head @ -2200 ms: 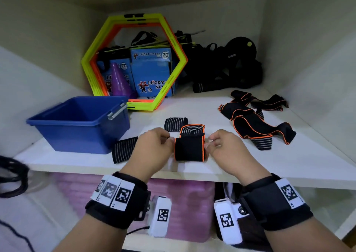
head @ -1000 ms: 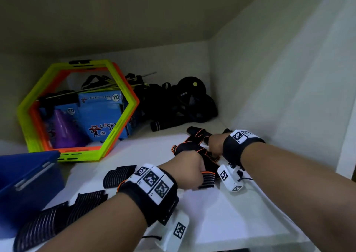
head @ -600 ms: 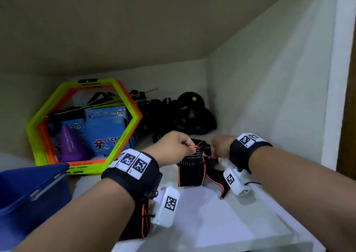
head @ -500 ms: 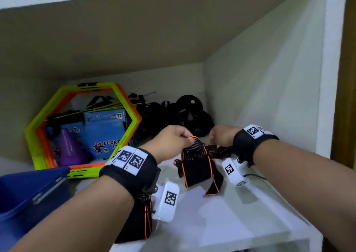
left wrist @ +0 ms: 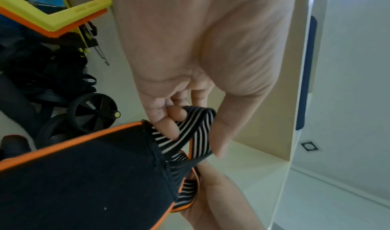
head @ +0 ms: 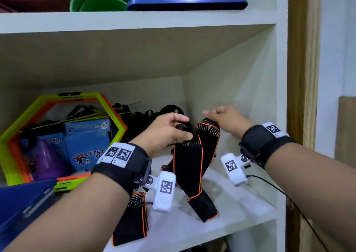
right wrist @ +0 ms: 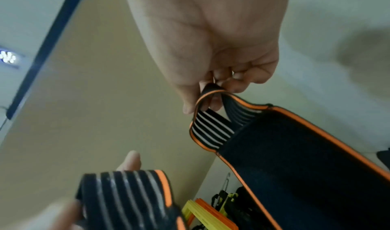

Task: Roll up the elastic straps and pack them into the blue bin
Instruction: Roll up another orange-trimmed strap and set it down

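Both hands are up off the shelf (head: 227,211): the left hand (head: 165,134) pinches one striped end of a black, orange-edged elastic strap (head: 189,161), the right hand (head: 225,122) pinches another end, tails dangling. It looks like untangling before rolling; next, lay one flat and start the roll. The blue bin (head: 23,199) waits at left beside a hexagon frame (head: 113,107).

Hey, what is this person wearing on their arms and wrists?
Bare forearms, no sleeves. Each wrist carries a wide black strap with white square-code tags: left wrist strap, right wrist strap. A white coded box hangs under each; a thin black cable trails from the right one.
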Action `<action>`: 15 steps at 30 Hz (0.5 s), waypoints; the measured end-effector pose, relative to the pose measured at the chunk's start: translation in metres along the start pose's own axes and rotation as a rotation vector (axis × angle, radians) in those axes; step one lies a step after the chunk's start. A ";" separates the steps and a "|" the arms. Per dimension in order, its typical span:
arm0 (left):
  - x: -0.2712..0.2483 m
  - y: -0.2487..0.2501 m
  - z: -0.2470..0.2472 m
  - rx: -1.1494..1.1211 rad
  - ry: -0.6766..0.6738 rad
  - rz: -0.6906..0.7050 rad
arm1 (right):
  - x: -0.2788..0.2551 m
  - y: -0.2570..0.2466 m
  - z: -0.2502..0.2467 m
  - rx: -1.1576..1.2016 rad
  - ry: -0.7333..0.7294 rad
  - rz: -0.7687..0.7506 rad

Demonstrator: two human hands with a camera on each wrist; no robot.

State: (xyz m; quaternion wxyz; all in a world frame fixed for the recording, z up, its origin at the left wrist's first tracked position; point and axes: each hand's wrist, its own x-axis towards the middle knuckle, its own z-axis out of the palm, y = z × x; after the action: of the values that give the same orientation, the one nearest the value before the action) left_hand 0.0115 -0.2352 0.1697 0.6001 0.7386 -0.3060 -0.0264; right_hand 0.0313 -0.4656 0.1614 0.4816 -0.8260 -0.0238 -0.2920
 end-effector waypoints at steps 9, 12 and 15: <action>0.003 0.015 0.023 0.136 0.144 0.200 | -0.042 -0.028 -0.044 0.194 -0.054 0.104; 0.005 0.012 0.023 0.120 0.245 0.245 | -0.057 -0.034 -0.051 0.267 -0.098 0.130; 0.006 0.014 0.021 0.126 0.306 0.241 | -0.072 -0.041 -0.062 0.278 -0.281 0.094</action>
State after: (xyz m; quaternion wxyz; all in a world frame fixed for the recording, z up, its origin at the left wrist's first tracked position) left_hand 0.0014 -0.2577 0.1786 0.5912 0.7281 -0.2983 0.1773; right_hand -0.0700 -0.4759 0.1796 0.5958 -0.7845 -0.0924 -0.1450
